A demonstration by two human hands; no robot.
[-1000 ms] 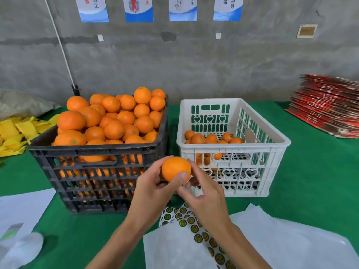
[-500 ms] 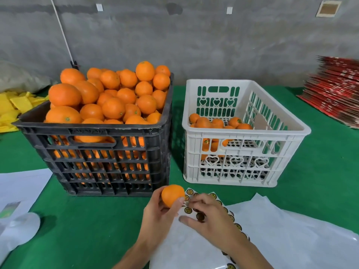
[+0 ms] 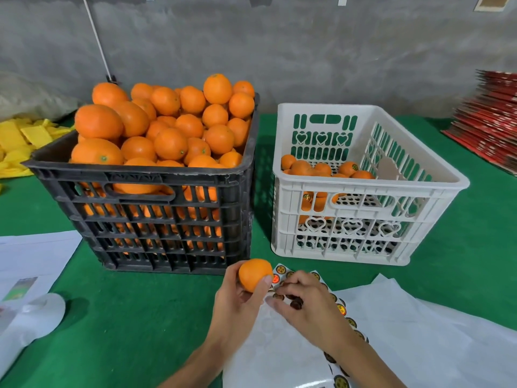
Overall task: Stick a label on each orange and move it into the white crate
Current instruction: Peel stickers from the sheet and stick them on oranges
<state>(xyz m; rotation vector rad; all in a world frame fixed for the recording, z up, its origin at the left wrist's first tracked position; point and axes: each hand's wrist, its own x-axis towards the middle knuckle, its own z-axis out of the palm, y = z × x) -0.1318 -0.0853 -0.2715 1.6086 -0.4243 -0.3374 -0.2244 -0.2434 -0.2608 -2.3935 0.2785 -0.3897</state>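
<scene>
Far left of the grip, at the table's back edge: a heap of yellow sheets (image 3: 16, 144) on the green table cover (image 3: 134, 317), with a grey sack (image 3: 30, 99) behind it against the concrete wall.

Near left, level with the grip: white papers (image 3: 30, 264) and a glossy white sheet (image 3: 25, 320), lying flat.

Up and left of the grip: black crate (image 3: 156, 219), slatted, heaped above its rim with oranges (image 3: 167, 127). Its near wall stands just beyond the held fruit.

The grip: left hand (image 3: 237, 303), fingers and thumb curled round one orange (image 3: 255, 274), lifted a little above the cover, directly in front of the black crate's right corner. No label can be made out on the side of the fruit that shows.

Touching the grip's right side: right hand (image 3: 305, 303), fingers bent down onto the label sheet (image 3: 340, 306), thumb and fingertips pinched together at a dark round label (image 3: 296, 304); whether that label is lifted free cannot be told. The sheet carries rows of round dark-and-gold stickers and runs from under the held orange toward the lower right.

Below and right of the grip: crumpled white backing paper (image 3: 419, 331), spread under both forearms.

Up and right of the grip: white crate (image 3: 363, 191), open-topped, with about a dozen oranges in its left part, at least one showing a round label.

Far right: stack of red flat cartons (image 3: 489, 119).
</scene>
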